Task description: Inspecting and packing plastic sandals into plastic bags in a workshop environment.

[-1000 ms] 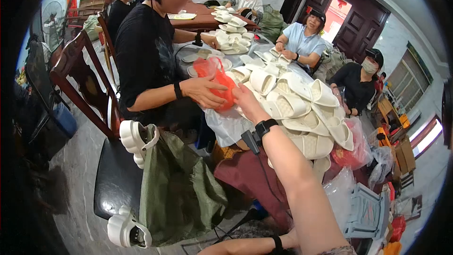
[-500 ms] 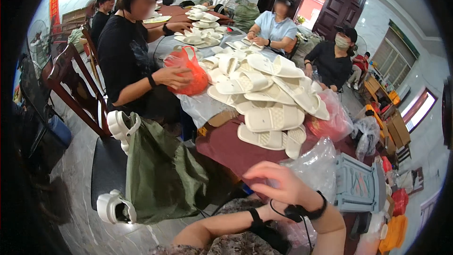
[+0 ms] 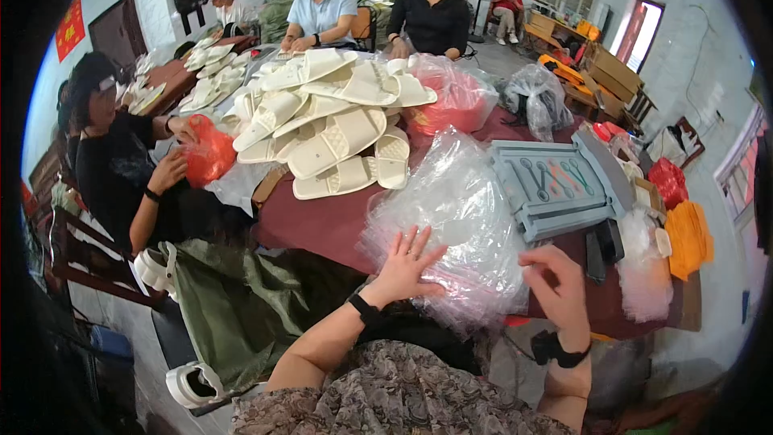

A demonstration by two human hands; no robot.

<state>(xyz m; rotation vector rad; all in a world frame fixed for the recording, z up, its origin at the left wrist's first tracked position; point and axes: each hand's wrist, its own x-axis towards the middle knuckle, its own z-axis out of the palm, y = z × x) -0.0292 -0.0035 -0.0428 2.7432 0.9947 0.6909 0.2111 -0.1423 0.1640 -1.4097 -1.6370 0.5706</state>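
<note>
A loose stack of clear plastic bags [image 3: 463,193] lies on the dark red tablecloth before me. My left hand [image 3: 403,267] rests on the bags' near left part, fingers spread wide and holding nothing. At their right edge is my right hand [image 3: 557,286], its fingers loosely bent with a gap to the thumb; I see nothing between them. Beyond the bags, cream slippers [image 3: 334,141] are heaped in a tall pile. To the right of the bags stands a grey-blue plastic crate [image 3: 515,185] with small scissor-like shapes on its top.
An olive-green sack [image 3: 233,298] with white clamps at its edge hangs at my left. A red bag [image 3: 211,149] is in a co-worker's hands. A pink plastic bag [image 3: 451,97] sits behind the slippers. Several people sit around the table. Orange cloth [image 3: 690,238] hangs at right.
My view has swung right and down. My hands, crossed close to my body before, are now apart, the left lying on the plastic bags and the right at their edge.
</note>
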